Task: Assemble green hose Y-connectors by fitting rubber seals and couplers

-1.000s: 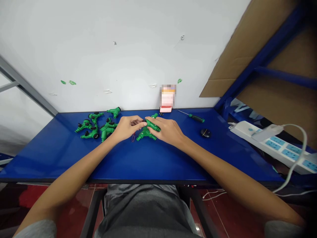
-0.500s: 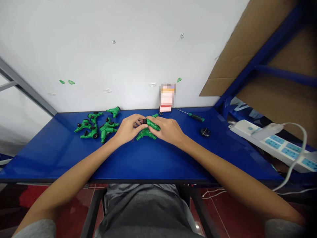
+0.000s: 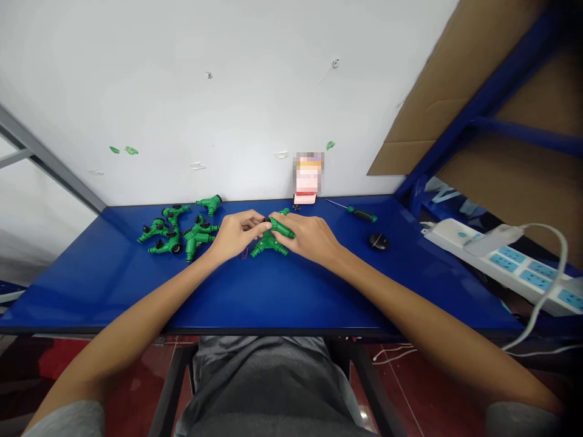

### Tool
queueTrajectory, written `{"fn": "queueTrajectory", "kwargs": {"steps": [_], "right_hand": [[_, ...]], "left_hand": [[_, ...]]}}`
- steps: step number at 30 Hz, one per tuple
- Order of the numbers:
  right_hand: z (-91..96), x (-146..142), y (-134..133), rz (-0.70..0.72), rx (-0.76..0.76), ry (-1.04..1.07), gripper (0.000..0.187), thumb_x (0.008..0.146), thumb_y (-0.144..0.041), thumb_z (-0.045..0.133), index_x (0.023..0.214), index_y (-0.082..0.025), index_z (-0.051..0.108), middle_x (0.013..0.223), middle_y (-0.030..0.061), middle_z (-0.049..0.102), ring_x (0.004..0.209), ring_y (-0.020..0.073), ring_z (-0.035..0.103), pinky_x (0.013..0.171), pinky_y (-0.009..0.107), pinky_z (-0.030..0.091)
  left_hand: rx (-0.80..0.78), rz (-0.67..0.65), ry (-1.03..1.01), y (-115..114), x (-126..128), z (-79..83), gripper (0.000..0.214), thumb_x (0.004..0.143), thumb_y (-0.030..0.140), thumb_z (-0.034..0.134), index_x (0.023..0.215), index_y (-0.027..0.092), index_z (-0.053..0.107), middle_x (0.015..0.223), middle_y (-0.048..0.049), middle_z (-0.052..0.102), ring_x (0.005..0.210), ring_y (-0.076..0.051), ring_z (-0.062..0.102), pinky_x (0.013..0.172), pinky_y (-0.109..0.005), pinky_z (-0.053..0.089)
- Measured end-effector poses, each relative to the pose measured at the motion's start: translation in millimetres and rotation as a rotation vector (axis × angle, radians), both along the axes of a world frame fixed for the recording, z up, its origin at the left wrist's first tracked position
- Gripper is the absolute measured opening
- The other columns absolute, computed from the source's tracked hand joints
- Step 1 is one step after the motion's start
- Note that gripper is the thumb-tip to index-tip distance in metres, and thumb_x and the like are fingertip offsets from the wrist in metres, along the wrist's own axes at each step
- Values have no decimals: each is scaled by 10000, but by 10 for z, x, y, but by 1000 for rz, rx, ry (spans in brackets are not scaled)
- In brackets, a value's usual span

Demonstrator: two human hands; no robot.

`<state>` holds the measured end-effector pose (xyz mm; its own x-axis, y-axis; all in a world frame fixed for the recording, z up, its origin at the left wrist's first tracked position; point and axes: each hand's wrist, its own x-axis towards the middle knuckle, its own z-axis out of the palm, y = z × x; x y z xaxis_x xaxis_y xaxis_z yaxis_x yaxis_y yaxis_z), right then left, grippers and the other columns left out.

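Note:
Both hands meet over the middle of the blue table around a green hose splitter (image 3: 281, 228). My right hand (image 3: 310, 235) is closed around the green body from the right. From the left, my left hand (image 3: 240, 232) pinches at the splitter's dark end, its thumb and fingers pressed there; the fingers partly hide that end. Under them, on the table, lies another green splitter piece (image 3: 269, 244) with legs spread toward me. A green end (image 3: 285, 212) shows just behind the hands; I cannot tell which piece it belongs to.
Several green splitters (image 3: 197, 238) with black knobs lie at the left. A screwdriver (image 3: 362, 214) and a black mouse-like object (image 3: 378, 241) are at the right. A lit phone (image 3: 305, 198) leans on the wall. A power strip (image 3: 494, 258) stands beyond the table's right edge.
The held splitter has turned slightly between my hands, and its dark end is now more covered by my left thumb. Everything else lies as before.

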<state>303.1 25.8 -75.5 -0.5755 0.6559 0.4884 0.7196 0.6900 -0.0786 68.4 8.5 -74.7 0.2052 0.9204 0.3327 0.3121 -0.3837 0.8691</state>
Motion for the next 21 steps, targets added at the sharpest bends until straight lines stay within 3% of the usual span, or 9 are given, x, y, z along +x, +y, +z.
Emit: {"fn": "queueTrajectory", "kwargs": {"steps": [6, 14, 21], "right_hand": [[22, -17, -23, -13, -9, -7, 388, 1073, -415, 551, 1394, -289, 728, 1062, 56, 852, 808, 245, 767, 605, 323, 453], [-32, -10, 21, -3, -48, 37, 438, 1055, -425, 588, 1445, -280, 727, 1169, 73, 854, 924, 276, 806, 689, 339, 533], [11, 19, 36, 59, -133, 98, 432, 1042, -422, 607, 1410, -250, 755, 1112, 57, 868, 930, 263, 809, 721, 329, 533]], "left_hand": [[32, 32, 12, 3, -6, 16, 419, 815, 533, 912, 1001, 179, 788, 880, -47, 763, 776, -186, 739, 720, -308, 628], [152, -37, -8, 11, -19, 10, 331, 863, 407, 897, 1121, 216, 818, 1082, -71, 711, 893, -189, 752, 834, -348, 682], [283, -105, 8, 48, -56, -16, 369, 918, 498, 866, 1171, 231, 834, 1180, -93, 719, 945, -191, 740, 896, -383, 696]]}}
